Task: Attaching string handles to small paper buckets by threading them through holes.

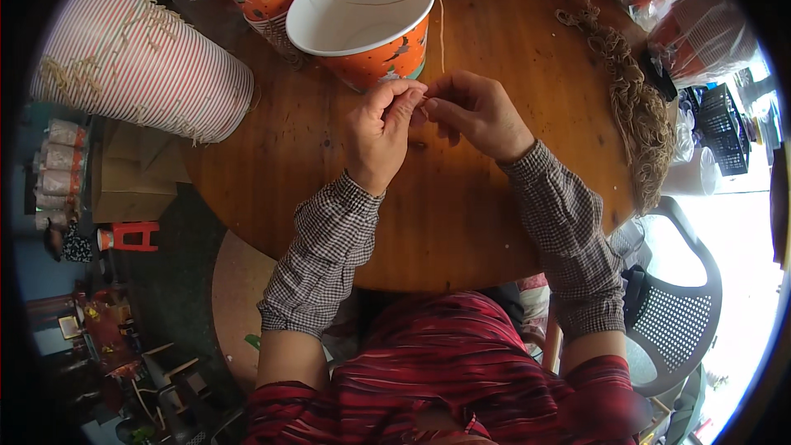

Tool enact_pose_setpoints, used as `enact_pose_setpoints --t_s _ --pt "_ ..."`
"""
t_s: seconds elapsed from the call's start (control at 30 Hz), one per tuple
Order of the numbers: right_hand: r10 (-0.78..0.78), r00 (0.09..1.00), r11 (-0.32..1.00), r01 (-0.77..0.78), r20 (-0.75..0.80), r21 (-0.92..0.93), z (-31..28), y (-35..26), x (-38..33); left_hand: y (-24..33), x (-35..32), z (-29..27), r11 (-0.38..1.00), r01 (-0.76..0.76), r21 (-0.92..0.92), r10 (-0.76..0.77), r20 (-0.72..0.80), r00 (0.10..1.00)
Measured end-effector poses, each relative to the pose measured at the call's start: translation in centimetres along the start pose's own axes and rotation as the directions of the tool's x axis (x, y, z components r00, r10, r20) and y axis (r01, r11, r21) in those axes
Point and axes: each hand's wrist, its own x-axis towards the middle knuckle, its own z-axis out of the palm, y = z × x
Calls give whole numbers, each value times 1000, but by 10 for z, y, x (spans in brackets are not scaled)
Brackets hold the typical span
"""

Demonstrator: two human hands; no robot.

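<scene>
Pinching a thin beige string [439, 29] between them, left hand [381, 133] and right hand [478, 114] meet fingertip to fingertip; it runs straight up to the orange paper bucket [371, 56] just beyond.

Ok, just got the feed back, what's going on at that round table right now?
A person in checked sleeves has both hands together over the round wooden table. The left hand and right hand pinch a thin pale string between their fingertips. The string runs up to the rim of an orange paper bucket with a white inside, which stands just beyond the hands. A lying stack of red-striped paper buckets sits at left, and a heap of tan twine pieces at right.
</scene>
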Motion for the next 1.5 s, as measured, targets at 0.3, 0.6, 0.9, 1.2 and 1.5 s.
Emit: enact_pose_setpoints --t_s 0.3,0.6,0.9,1.2,1.5 --pt "47 999 996 -45 17 -79 -3 -7 -3 8 -1 -5 884 435 -173 -435 37 899" --pt "-73 997 984 72 -1 -161 2 1 0 -6 -3 -4 979 199 39 -201 88 976" --pt "-49 998 970 41 -28 -239 -4 6 1 -6 -3 0 990 46 130 -57 81 995" --pt "-79 996 961 68 -31 -269 -6 1 0 -11 -3 1 994 8 111 -18 92 996" --pt "-114 993 956 101 -34 -276 -7 6 1 -15 -3 3 990 -52 127 39 104 994"
